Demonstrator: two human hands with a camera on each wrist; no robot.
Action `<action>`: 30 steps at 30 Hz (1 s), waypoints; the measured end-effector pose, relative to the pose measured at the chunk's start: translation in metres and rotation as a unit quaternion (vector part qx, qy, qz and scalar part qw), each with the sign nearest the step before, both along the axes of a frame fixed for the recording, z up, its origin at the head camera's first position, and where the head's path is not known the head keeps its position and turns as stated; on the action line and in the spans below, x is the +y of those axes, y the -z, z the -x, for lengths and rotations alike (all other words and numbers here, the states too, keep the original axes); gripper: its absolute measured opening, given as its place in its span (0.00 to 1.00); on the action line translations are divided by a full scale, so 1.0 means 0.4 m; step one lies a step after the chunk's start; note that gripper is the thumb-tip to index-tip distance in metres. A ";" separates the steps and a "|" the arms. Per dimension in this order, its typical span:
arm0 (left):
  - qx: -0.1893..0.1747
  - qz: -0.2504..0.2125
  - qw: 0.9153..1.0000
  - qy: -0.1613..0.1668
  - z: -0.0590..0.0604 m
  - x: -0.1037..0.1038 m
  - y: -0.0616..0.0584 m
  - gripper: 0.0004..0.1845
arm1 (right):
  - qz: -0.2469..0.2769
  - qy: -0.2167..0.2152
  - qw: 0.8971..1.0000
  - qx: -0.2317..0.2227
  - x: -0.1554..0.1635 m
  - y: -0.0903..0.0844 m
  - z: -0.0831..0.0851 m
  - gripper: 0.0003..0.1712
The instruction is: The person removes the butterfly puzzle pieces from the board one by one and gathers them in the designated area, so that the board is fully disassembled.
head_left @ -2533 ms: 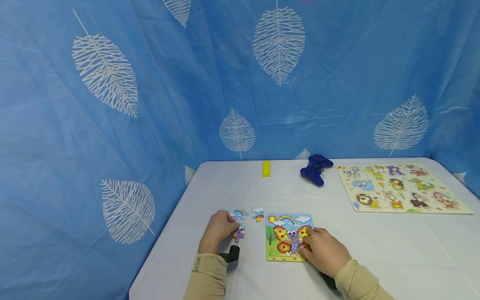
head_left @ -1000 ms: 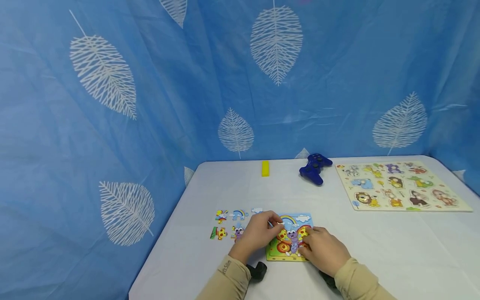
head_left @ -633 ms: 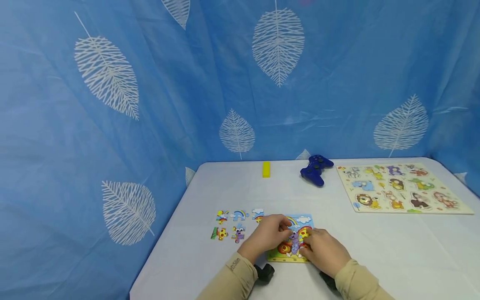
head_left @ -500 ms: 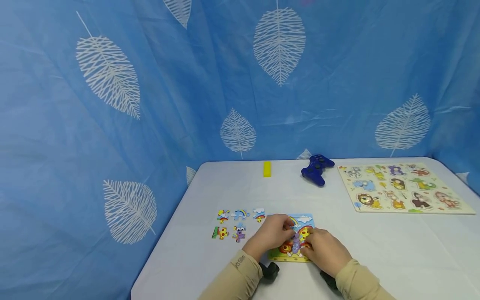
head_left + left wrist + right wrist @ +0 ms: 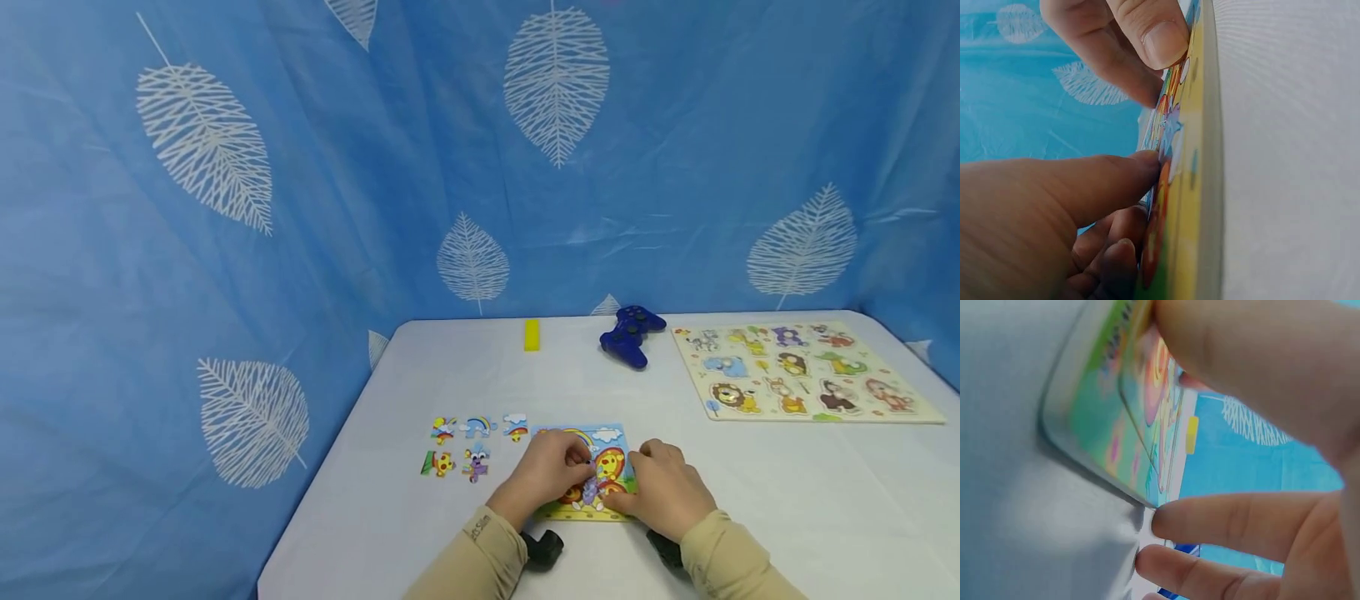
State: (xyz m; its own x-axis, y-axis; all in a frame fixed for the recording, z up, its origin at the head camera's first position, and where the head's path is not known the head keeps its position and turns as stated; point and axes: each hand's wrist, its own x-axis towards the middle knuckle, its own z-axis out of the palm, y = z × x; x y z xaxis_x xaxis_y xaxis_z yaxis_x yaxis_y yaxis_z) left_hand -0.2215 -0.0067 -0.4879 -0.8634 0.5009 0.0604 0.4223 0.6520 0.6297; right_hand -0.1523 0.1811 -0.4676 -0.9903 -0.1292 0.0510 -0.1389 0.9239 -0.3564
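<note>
A butterfly jigsaw board (image 5: 611,510) lies flat on the table. My left hand (image 5: 543,471) reaches over its left half; in the left wrist view, the thumb (image 5: 1110,181) touches the picture and the other fingers bend against the board. No lifted piece shows there. At the board's right side is my right hand (image 5: 667,492), its thumb over the picture. In the right wrist view, two fairly straight fingers (image 5: 1235,519) extend by the board's corner. Left of the board lie several loose jigsaw pieces (image 5: 476,462), with rainbow, cloud and butterfly parts.
A white-covered table (image 5: 390,533) carries everything. Toward the back are a yellow block (image 5: 532,336) and a blue game controller (image 5: 630,337). An animal peg puzzle (image 5: 806,375) sits at the right. A blue leaf-patterned curtain (image 5: 390,158) hangs behind.
My left hand has moved right from the loose pieces onto the board. My right hand has drawn back slightly, uncovering more of the board's right wing. The loose pieces stay put.
</note>
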 end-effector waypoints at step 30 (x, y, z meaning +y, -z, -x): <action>0.024 0.016 1.000 0.008 -0.010 -0.002 0.008 0.04 | 0.036 -0.064 0.997 -0.030 0.062 0.037 0.041 0.64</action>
State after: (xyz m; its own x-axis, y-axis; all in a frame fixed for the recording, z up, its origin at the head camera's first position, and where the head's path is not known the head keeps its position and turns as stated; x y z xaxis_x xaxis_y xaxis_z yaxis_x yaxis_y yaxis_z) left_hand -0.2173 -0.0073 -0.4911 -0.8515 0.5174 0.0852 0.4623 0.6641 0.5876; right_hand -0.1687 0.2060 -0.4825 -0.9674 -0.2531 0.0059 -0.2308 0.8720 -0.4318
